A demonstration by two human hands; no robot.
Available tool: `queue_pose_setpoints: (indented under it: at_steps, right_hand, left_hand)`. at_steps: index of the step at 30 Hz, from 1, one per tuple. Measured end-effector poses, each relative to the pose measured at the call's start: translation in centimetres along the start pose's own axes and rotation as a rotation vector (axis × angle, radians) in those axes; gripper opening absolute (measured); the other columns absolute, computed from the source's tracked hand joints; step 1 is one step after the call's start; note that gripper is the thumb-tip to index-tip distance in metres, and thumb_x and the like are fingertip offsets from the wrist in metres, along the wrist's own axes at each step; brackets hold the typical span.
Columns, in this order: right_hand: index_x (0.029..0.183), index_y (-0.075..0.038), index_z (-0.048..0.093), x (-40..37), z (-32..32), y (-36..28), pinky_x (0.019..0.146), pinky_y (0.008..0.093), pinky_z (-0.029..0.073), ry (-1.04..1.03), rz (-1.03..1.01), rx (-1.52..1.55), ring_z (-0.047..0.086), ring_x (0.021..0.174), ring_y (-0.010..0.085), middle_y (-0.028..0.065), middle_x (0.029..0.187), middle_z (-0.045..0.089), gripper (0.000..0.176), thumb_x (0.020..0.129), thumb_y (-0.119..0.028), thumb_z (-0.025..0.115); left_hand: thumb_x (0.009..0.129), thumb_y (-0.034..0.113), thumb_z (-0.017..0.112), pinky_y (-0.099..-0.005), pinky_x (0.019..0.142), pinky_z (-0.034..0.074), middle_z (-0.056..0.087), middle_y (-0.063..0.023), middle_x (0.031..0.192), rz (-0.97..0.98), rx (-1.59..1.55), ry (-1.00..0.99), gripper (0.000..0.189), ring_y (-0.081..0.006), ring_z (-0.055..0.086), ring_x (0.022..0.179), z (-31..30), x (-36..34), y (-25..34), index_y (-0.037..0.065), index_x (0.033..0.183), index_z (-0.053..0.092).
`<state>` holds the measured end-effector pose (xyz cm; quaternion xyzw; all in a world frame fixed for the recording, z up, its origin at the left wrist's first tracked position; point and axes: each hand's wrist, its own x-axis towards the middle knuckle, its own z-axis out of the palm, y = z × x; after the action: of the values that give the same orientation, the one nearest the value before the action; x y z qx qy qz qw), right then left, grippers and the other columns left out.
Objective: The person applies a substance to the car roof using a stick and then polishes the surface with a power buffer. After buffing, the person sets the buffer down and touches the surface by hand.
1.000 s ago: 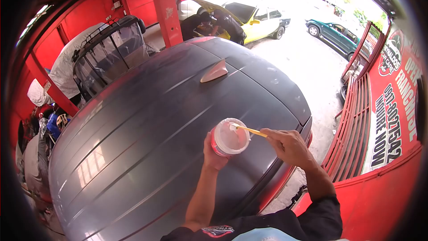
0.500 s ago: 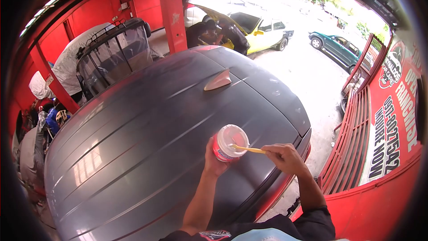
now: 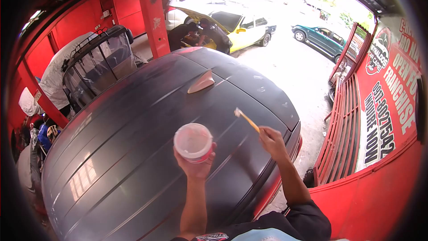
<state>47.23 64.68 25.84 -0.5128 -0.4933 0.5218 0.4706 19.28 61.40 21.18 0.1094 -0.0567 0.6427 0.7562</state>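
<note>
My left hand [image 3: 196,168] is wrapped round the side and underside of a round red-and-white plastic tub [image 3: 192,142], held up over the dark grey car roof [image 3: 133,151]. The tub is without a lid, and pale pinkish-white residue coats its inside. My right hand [image 3: 273,143] grips a small brush [image 3: 249,122] by its thin yellow handle. Whitish stuff covers the brush head, which points up and left, apart from the tub and above the roof. A pinkish-brown shark-fin antenna [image 3: 201,82] stands on the roof beyond both hands.
Red slatted bench [image 3: 336,129] and a lettered red sign [image 3: 392,93] line the right side. Ahead, two people [image 3: 209,33] lean at a yellow car [image 3: 247,35] with its hood raised. A red post [image 3: 154,18] and a covered vehicle [image 3: 100,62] stand at left.
The brush has come out of the tub and moved up, its head now pointing away from me. My left hand and the tub have shifted left. The view has turned slightly right.
</note>
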Motion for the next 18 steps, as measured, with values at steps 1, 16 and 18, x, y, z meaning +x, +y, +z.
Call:
queue_pose_setpoints:
  at_steps: [1,16,18]
  right_hand:
    - [0.119,0.0,0.065,2.7,-0.1,1.6,0.053,0.0259,0.039,0.114,-0.179,-0.262,0.052,0.058,0.0092,0.0014,0.07,0.057,0.028,0.1,-0.019,0.057]
    - [0.115,-0.018,0.07,20.8,4.4,4.5,0.074,0.0506,0.053,0.054,-0.456,-0.997,0.068,0.082,0.0399,0.0186,0.085,0.07,0.03,0.091,-0.021,0.053]
    - [0.115,-0.018,0.07,14.6,5.7,0.6,0.072,0.0499,0.053,0.075,-0.451,-0.93,0.068,0.08,0.0394,0.0184,0.084,0.07,0.03,0.091,-0.02,0.054]
  left_hand:
    - [0.089,0.069,0.049,-0.0475,0.083,0.057,0.049,-0.0245,0.139,0.003,-0.002,0.004,0.081,-0.0412,0.054,0.12,0.3,0.0,0.2,0.014,0.147,0.042]
    - [0.091,0.071,0.039,-0.0435,0.078,0.059,0.058,-0.0185,0.132,0.11,0.062,0.169,0.077,-0.042,0.063,0.109,0.4,0.2,0.5,0.014,0.142,0.047]
    - [0.091,0.071,0.038,-0.0434,0.077,0.059,0.058,-0.0184,0.132,0.111,0.04,0.178,0.077,-0.0416,0.063,0.109,1.1,0.1,0.5,0.014,0.142,0.047]
